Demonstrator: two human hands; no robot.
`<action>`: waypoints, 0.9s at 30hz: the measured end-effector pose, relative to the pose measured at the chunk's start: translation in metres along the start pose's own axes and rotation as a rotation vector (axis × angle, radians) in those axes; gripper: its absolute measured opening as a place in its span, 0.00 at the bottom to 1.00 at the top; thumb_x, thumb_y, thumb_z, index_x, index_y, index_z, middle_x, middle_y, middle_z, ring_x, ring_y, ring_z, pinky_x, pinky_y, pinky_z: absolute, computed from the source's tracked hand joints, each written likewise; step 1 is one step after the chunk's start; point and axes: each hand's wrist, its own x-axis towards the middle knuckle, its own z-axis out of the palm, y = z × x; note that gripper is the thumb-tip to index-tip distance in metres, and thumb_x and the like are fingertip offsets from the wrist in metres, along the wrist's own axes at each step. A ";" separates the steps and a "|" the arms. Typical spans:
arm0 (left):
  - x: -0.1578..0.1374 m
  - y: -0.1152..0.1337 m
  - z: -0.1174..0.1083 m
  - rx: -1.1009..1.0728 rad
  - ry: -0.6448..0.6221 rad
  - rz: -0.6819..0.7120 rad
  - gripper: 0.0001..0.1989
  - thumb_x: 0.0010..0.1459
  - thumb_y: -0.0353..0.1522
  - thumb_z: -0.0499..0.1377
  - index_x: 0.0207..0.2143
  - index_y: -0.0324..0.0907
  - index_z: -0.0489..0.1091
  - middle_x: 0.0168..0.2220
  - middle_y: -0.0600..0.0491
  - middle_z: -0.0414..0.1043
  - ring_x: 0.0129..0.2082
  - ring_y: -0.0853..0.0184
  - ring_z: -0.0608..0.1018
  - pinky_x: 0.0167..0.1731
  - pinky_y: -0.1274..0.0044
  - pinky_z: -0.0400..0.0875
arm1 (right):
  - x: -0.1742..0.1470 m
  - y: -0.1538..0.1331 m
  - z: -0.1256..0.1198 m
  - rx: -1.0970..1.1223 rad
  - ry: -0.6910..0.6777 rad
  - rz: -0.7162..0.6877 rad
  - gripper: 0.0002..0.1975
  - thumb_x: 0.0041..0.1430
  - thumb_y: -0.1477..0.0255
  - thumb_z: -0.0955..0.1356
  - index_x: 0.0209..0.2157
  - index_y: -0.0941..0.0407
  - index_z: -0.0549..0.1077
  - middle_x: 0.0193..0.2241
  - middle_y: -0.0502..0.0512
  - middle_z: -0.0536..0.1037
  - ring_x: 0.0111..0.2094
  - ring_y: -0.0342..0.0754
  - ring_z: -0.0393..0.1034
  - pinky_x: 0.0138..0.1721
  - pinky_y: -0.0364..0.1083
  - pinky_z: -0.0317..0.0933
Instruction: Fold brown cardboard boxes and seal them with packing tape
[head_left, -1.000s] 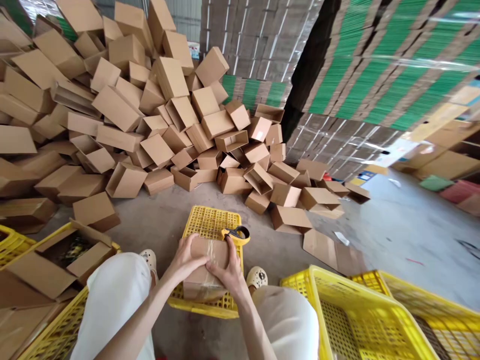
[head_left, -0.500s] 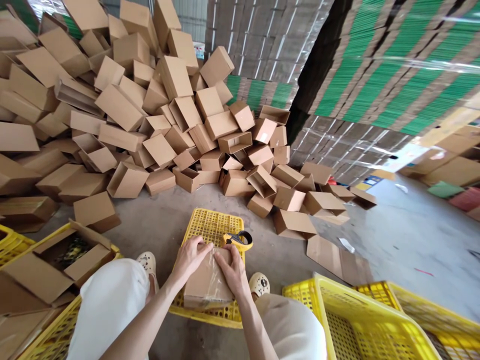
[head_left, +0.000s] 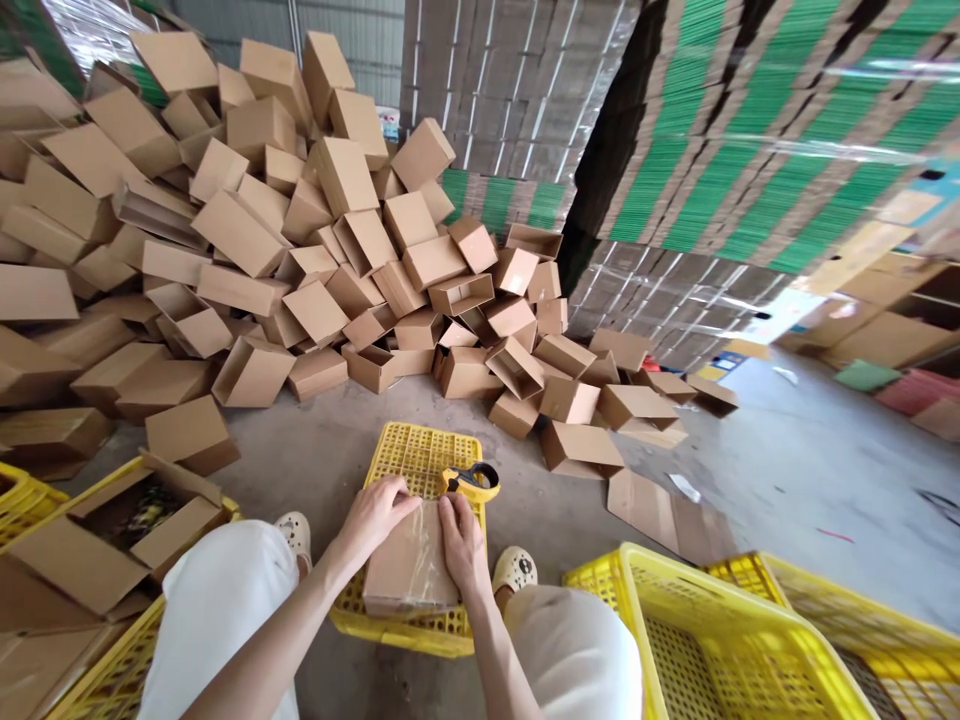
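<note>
A small cardboard box [head_left: 409, 570] with clear tape along its top lies on an upturned yellow plastic crate [head_left: 420, 440] between my knees. My left hand [head_left: 382, 515] grips the box's far left corner, thumb and fingers over the edge. On the opposite side, my right hand [head_left: 463, 540] holds the far right edge, its fingers partly hidden behind the box. A yellow and black tape dispenser [head_left: 471, 483] rests on the crate just beyond the right hand.
Loose cardboard boxes [head_left: 315, 310] form a big heap ahead. At lower left, an open carton [head_left: 82, 560] with dark contents sits in a yellow crate. Yellow baskets [head_left: 720, 640] stand at my right. Wrapped stacks of flat cardboard [head_left: 720, 150] rise behind.
My right thumb has shifted from the taped top of the box to its right edge. My left hand stays at the far left corner. The box remains on the crate.
</note>
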 end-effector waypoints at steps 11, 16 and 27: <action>-0.022 0.002 -0.013 -0.127 -0.087 0.049 0.18 0.55 0.36 0.69 0.48 0.46 0.72 0.53 0.46 0.79 0.55 0.55 0.79 0.56 0.67 0.71 | 0.001 0.003 0.002 -0.002 0.020 -0.002 0.28 0.66 0.42 0.62 0.39 0.52 0.77 0.39 0.55 0.83 0.43 0.55 0.77 0.47 0.49 0.67; -0.022 -0.006 -0.008 -0.197 -0.052 0.060 0.19 0.57 0.40 0.68 0.49 0.48 0.73 0.54 0.47 0.79 0.55 0.56 0.80 0.55 0.68 0.72 | 0.000 0.002 0.002 0.010 0.032 -0.020 0.28 0.66 0.42 0.63 0.39 0.51 0.77 0.38 0.54 0.84 0.42 0.55 0.77 0.45 0.49 0.68; -0.002 -0.005 0.007 -0.168 -0.030 -0.003 0.12 0.68 0.44 0.57 0.37 0.47 0.72 0.43 0.49 0.83 0.46 0.59 0.83 0.48 0.74 0.71 | 0.001 0.001 0.001 -0.015 0.034 -0.006 0.27 0.66 0.43 0.63 0.39 0.52 0.77 0.37 0.54 0.83 0.41 0.54 0.78 0.45 0.48 0.67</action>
